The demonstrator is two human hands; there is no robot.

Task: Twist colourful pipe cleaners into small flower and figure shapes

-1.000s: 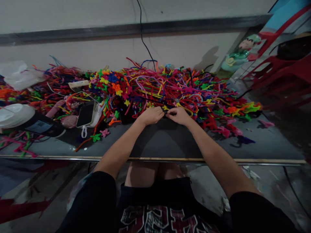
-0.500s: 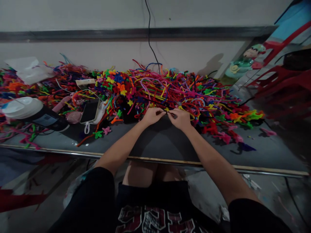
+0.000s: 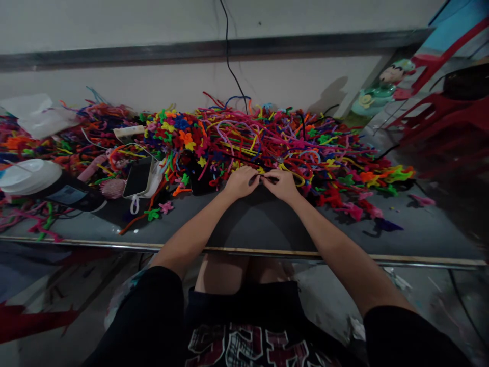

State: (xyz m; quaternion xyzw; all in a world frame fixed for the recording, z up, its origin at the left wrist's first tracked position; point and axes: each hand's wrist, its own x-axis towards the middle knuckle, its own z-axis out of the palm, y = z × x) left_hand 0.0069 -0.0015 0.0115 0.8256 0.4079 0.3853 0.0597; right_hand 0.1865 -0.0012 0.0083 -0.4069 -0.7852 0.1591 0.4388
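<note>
Head view showed the left hand [image 3: 241,182] and right hand [image 3: 281,186] nearly meeting above the middle of the worktop [image 3: 263,224], each grip pinched on a small dark piece [image 3: 261,179] too small to identify. Just beyond them, a heap of colourful fuzzy stems [image 3: 244,137] ran along the worktop's far edge. Toward its left end lay a phone [image 3: 138,177] and a lidded cup [image 3: 69,192], tipped in view.

Angles left forearm [image 3: 191,232] toward one o'clock, right forearm [image 3: 334,244] toward eleven, with left hand [image 3: 240,182] and right hand [image 3: 281,185] pinched, nearly touching.
</note>
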